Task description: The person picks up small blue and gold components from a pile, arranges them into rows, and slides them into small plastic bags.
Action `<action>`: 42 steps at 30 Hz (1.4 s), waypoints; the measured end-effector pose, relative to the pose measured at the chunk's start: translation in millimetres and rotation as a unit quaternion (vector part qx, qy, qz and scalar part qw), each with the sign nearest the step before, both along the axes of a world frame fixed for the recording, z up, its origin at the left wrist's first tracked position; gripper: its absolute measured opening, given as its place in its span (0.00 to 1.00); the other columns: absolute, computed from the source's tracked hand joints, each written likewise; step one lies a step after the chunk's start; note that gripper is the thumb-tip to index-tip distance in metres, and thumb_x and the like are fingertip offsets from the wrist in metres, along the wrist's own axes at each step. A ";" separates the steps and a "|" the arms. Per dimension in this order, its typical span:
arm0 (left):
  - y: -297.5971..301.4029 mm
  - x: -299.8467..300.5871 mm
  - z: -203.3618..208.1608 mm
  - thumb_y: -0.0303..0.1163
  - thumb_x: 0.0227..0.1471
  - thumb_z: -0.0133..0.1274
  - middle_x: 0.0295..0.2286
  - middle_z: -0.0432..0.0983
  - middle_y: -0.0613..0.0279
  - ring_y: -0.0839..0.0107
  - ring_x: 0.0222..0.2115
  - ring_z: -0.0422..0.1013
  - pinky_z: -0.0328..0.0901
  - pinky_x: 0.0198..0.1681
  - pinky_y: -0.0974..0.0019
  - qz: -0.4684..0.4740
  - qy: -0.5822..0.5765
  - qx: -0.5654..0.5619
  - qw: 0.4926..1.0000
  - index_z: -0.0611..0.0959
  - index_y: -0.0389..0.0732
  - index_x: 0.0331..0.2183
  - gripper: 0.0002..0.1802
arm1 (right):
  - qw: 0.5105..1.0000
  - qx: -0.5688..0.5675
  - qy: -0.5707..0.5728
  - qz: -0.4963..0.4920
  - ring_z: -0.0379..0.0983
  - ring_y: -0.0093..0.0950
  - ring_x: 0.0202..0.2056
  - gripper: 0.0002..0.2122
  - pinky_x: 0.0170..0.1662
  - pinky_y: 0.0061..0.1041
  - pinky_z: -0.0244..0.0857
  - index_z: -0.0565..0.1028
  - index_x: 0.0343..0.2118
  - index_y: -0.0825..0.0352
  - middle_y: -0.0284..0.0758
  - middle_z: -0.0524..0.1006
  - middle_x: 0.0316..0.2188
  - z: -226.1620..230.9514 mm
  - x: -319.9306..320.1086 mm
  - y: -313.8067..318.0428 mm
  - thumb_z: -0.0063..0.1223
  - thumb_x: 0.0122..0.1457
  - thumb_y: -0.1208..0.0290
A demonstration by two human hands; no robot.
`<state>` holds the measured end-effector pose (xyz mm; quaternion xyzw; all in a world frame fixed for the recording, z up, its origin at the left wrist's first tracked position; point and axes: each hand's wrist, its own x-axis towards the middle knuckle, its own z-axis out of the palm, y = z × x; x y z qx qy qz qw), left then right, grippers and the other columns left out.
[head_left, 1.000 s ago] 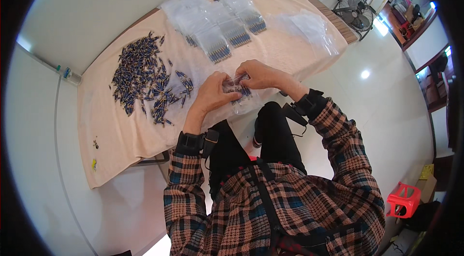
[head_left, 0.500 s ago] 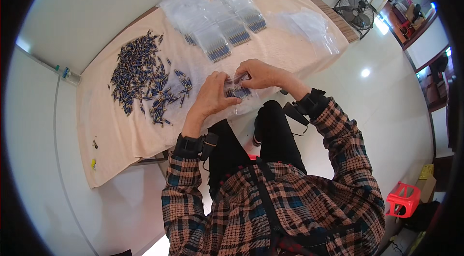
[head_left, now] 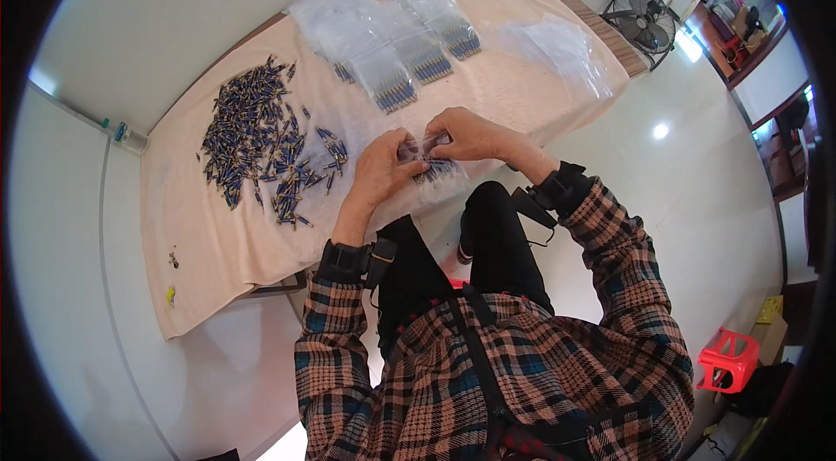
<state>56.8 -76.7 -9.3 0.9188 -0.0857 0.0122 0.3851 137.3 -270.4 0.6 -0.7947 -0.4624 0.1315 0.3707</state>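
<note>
At the table's near edge, both my hands pinch a clear plastic bag holding a row of small dark-blue pieces with brass-coloured ends. My left hand has its thumb and forefinger closed on the bag's left side. My right hand grips its upper right part with curled fingers. Part of the bag is hidden behind the fingers. A large loose pile of the same blue pieces lies to the left. Beyond my hands are several filled bags, overlapping, each with a row of pieces at its near end.
A cream cloth covers the table. Flat clear bags lie at its far right. Small bits and a yellow item sit near the left corner. A black fan and a red plastic stool stand on the floor.
My left thumb has shifted slightly up and left along the bag, and the blue pieces inside are seen from a slightly different angle. My right hand has barely moved.
</note>
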 end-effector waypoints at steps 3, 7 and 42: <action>1.1 0.6 -2.9 0.25 0.40 0.64 0.22 0.71 0.68 0.79 0.22 0.64 0.62 0.29 0.74 -0.002 0.006 -0.045 0.999 0.76 0.38 0.30 0.14 | 0.999 0.022 0.030 -0.014 0.75 0.33 0.29 0.09 0.37 0.28 0.67 0.78 0.31 0.72 0.45 0.78 0.25 -0.5 -2.5 -0.8 0.57 0.46 0.75; 5.8 -0.8 -5.0 0.21 0.43 0.61 0.23 0.71 0.71 0.84 0.22 0.62 0.60 0.28 0.78 -0.021 0.009 -0.183 0.983 0.76 0.38 0.30 0.11 | 0.998 0.031 -0.021 -0.054 0.76 0.33 0.29 0.07 0.37 0.27 0.68 0.77 0.30 0.72 0.44 0.78 0.25 6.3 -10.3 -0.2 0.57 0.47 0.76; 6.9 1.3 -7.1 0.24 0.50 0.56 0.29 0.79 0.66 0.81 0.26 0.71 0.65 0.29 0.78 -0.033 0.091 -0.390 0.916 0.81 0.32 0.37 0.10 | 0.961 0.216 0.153 -0.079 0.75 0.18 0.24 0.14 0.28 0.17 0.66 0.73 0.44 0.75 0.35 0.79 0.27 53.0 9.8 20.2 0.52 0.55 0.79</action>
